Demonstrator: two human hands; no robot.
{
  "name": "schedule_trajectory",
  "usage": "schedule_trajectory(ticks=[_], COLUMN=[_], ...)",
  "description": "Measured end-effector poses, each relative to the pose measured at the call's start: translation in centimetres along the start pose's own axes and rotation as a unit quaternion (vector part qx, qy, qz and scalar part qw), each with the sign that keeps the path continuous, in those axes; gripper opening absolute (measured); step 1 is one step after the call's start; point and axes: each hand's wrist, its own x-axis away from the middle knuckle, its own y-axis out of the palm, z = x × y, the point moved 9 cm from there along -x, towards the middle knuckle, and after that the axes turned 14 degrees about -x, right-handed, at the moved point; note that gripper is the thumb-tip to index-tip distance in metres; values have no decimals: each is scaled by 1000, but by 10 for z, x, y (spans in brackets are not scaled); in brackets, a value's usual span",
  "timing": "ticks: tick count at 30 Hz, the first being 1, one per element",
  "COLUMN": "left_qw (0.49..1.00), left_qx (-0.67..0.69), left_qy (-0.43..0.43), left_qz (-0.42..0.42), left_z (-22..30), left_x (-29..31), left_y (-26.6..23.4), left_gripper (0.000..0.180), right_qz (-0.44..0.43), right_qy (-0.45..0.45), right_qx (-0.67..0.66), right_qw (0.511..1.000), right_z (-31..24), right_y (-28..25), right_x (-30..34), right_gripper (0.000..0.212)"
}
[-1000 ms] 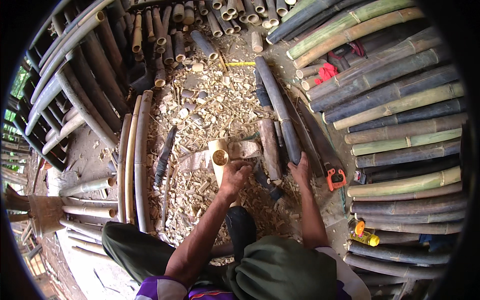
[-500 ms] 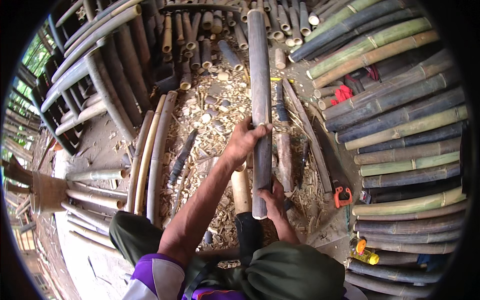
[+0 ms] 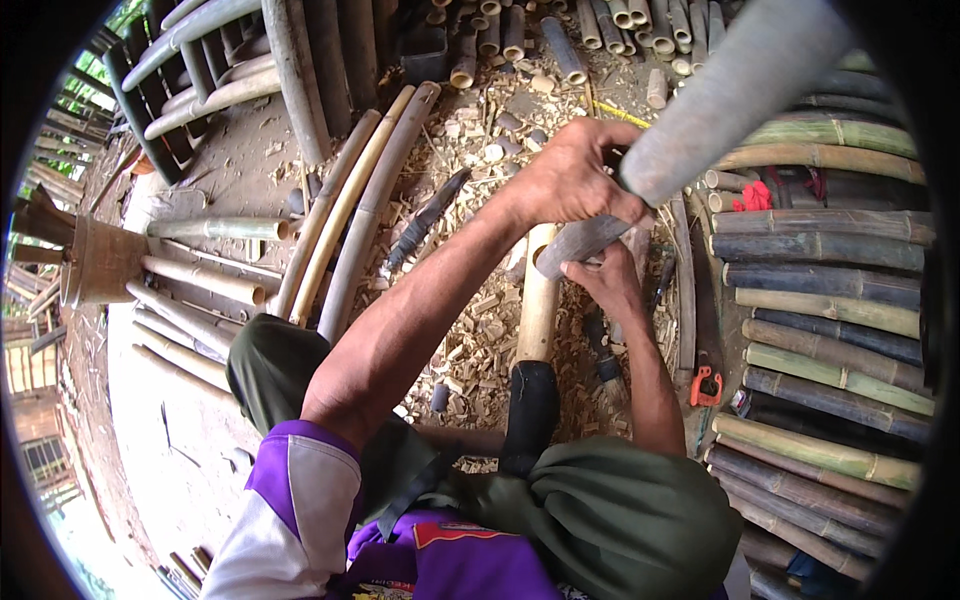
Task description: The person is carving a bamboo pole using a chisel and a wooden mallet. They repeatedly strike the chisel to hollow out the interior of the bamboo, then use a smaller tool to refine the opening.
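A dark grey bamboo pole (image 3: 740,100) is raised at a slant, its upper part looming large toward the upper right. My left hand (image 3: 582,178) wraps round it near a node, fingers closed. Lower down, my right hand (image 3: 612,282) grips the pole close to its bottom end, thumb against the side. That end hangs just over a pale bamboo piece (image 3: 540,315), which stands between my legs; whether the two touch I cannot tell. Black wrapping (image 3: 533,405) covers the near part of the pale piece.
Wood chips (image 3: 470,330) litter the ground. Cut bamboo poles (image 3: 830,255) are stacked along the right. An orange-handled saw (image 3: 707,385) lies beside them. Several long poles (image 3: 385,195) lie at left, near a bamboo frame (image 3: 210,100) and a woven basket (image 3: 103,265).
The bamboo pole has swung from nearly upright in view to a slant, its top coming closer and to the right. Both hands have moved up and right with it, still gripping.
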Motion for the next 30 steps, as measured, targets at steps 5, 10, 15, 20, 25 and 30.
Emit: schedule_trajectory(ticks=[5, 10, 15, 20, 25, 30], left_qw=[999, 999, 999, 994, 988, 986], left_qx=[-28, -28, -19, -73, -133, -148], left_qy=[22, 34, 35, 68, 46, 58], left_qz=[-20, 0, -7, -36, -61, -46], left_z=[13, 14, 13, 10, 19, 21], left_x=[4, 8, 11, 22, 26, 25], left_y=[10, 12, 17, 27, 24, 23], left_gripper=[61, 59, 62, 63, 72, 66], right_qz=[-1, 16, 31, 6, 13, 16], right_qy=[20, -3, -1, -72, 8, 45], right_qx=[-8, -58, -38, 135, 134, 119], right_qw=[1000, 998, 999, 988, 991, 992], right_z=[23, 25, 33, 23, 22, 17], right_y=[-3, -2, -3, 3, 6, 4], right_x=[-5, -1, 4, 12, 12, 13], right_gripper=[42, 47, 48, 48, 52, 51])
